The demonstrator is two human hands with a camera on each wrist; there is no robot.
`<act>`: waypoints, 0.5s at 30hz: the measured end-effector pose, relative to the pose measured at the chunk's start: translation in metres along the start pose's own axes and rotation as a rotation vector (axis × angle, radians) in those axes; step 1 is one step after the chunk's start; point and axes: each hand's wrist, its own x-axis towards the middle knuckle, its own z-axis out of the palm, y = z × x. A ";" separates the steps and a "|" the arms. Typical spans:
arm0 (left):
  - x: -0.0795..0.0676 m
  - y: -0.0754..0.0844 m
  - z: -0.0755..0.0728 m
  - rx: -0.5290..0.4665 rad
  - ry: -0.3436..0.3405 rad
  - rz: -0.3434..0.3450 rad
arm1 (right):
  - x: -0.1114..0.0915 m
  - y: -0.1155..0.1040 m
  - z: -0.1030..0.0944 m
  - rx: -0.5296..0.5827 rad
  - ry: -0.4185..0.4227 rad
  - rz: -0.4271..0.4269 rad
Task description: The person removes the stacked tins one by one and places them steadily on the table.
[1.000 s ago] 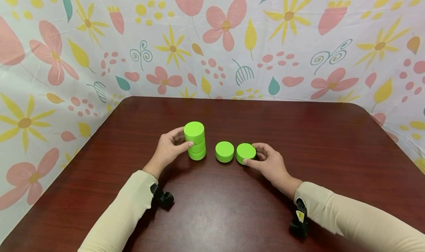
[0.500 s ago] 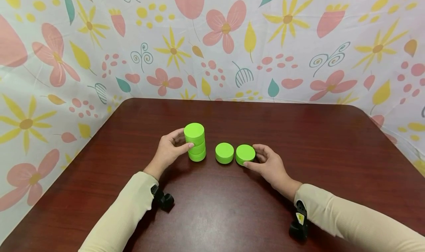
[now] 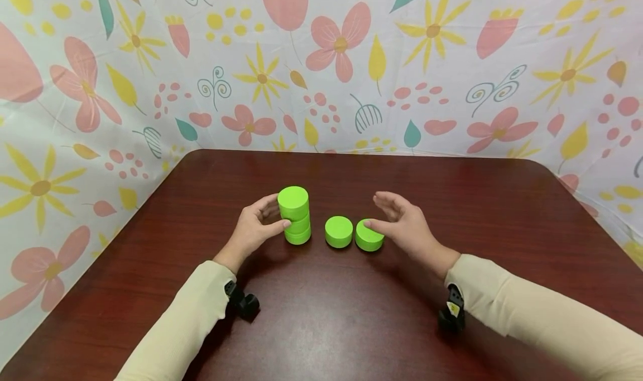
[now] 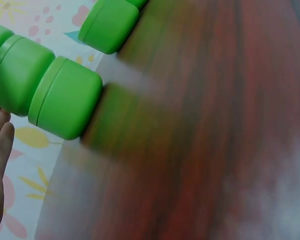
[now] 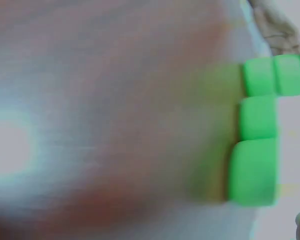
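Observation:
Three bright green, round, lidded tubs form a stack [image 3: 293,198] left of the table's middle. The top tub sits slightly off line with those below. My left hand [image 3: 251,230] is around the stack's left side, thumb at the front and loosely extended fingers behind. In the left wrist view the left hand's fingers [image 4: 0,137] lie right beside the stack. Two single tubs stand to the right: a middle tub [image 3: 339,231] and a right tub [image 3: 369,239]. My right hand [image 3: 409,227] hovers over the right tub, thumb and fingers spread, holding nothing.
The dark reddish-brown table [image 3: 321,325] is glossy, with rounded far corners. A flower-print cloth [image 3: 321,91] hangs behind it and along the left side. Each forearm wears a black wrist camera, such as the left one [image 3: 243,303].
My right hand has let go of the right tub and lifted up and back from it. The left thumb has eased slightly left and down at the stack. The tubs stay put.

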 end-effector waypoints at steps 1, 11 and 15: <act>0.000 0.000 -0.001 0.005 -0.008 -0.009 | 0.003 -0.005 0.001 0.012 -0.021 -0.011; -0.003 -0.007 -0.002 0.002 -0.052 -0.057 | 0.027 -0.046 0.028 0.054 -0.152 -0.084; -0.004 -0.009 -0.002 0.039 -0.059 -0.064 | 0.033 -0.052 0.041 0.010 -0.183 -0.066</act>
